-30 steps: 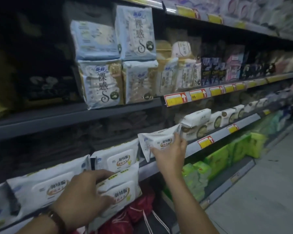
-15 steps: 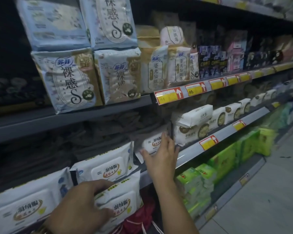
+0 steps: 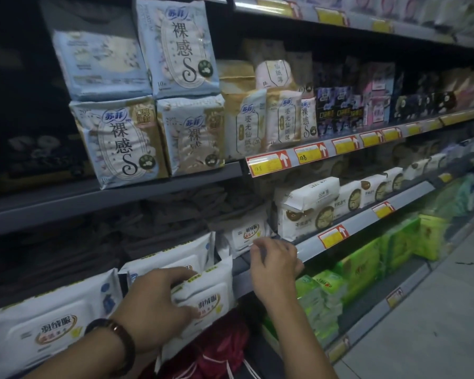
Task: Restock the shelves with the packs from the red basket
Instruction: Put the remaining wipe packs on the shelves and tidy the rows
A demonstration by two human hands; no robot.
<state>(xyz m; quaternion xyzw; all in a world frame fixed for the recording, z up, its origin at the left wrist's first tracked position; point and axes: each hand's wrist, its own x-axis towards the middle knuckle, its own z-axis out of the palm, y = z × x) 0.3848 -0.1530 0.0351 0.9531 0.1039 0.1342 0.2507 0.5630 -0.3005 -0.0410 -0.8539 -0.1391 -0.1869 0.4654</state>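
- Left fingers and thumb grip a white wipes pack at the shelf edge, above the red basket.
- Right fingers are loosely curled and empty, just before a small pack on the shelf.
- Step: shelving. Next, probably slot the gripped pack into the row.
- Left hand is palm-down; right hand is raised.

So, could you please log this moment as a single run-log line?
left hand grips white wipes pack at shelf | right hand holds nothing, beside small pack on shelf | red basket below
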